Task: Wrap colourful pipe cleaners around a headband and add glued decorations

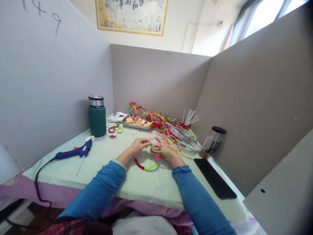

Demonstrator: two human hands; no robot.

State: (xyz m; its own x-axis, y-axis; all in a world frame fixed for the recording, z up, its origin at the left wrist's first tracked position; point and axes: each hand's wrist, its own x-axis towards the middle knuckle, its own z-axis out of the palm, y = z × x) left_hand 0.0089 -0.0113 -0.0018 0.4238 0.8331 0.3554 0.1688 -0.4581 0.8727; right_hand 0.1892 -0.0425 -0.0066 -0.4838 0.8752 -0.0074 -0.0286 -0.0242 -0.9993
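Over the middle of the table, my left hand pinches the end of a thin pale pink stem that looks like a pipe cleaner. My right hand, close beside it, has its fingers closed on a hoop wrapped in fuzzy coloured stems. Red, bright green and pink sections show on the hoop, whose lower part hangs toward me. A green stem sticks out to the right across my right hand. The top of the hoop and some fingertips are hidden between the hands.
Behind my hands lie a heap of coloured pipe cleaners, a bundle of grey stems and a metal tray of pieces. At left are a green bottle and blue glue gun; at right, a clear jar and black phone-like slab. Grey partitions enclose the table.
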